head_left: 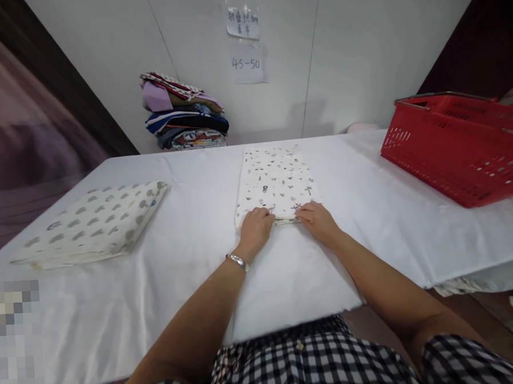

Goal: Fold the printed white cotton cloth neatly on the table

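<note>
A folded white cloth with small dark prints (276, 179) lies in the middle of the white-covered table (198, 229). My left hand (255, 228) grips the cloth's near edge on its left side, fingers curled over it. My right hand (317, 219) grips the same near edge on its right side. A silver bracelet (238, 262) sits on my left wrist.
A second folded cloth with grey dots (95, 222) lies at the table's left. A red plastic basket (460, 147) stands at the right edge. A stack of folded fabrics (183, 112) rests at the back against the wall, under paper notes (244, 41).
</note>
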Motion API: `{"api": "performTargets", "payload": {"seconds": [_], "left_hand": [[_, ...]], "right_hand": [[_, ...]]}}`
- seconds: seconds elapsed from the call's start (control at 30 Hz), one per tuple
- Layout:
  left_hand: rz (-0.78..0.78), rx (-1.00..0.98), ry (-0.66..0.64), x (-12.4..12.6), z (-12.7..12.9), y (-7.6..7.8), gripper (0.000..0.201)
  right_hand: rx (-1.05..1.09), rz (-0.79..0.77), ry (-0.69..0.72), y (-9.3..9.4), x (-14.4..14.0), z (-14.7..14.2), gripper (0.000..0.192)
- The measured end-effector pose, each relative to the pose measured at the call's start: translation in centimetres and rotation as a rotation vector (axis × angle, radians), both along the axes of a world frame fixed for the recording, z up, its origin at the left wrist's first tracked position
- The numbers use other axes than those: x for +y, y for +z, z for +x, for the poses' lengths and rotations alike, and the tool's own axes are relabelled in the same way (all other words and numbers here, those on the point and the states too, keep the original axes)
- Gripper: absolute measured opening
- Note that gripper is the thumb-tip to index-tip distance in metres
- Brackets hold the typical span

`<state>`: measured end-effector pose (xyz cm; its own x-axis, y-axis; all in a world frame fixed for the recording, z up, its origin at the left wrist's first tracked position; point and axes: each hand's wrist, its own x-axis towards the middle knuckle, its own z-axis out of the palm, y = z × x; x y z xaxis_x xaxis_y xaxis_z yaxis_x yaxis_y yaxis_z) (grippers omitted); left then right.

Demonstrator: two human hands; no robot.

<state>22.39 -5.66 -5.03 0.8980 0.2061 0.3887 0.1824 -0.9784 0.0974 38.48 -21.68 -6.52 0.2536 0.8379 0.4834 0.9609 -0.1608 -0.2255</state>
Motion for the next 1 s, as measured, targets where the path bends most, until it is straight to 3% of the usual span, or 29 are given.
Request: {"api": "performTargets", "payload": {"seconds": [0.23,0.5,1.0], "left_hand": [[-0.022,0.040,0.021,0.0,-0.1,0.1,0.023],[-0.061,-0.001,-0.049,0.4,-0.4,-0.3,0.021],[-0.088,0.040,0.002,0.4,0.1,-0.1,0.022]], "right_hand": [[0.038,-0.020,-0.006,0.0,-0.1,0.0,0.023],[0.117,-0.032,0.040,0.5,-0.5,-0.2,0.023],[0.160,-0.110,0.104,1.5,-1.0,-0.2,0.023]]}}
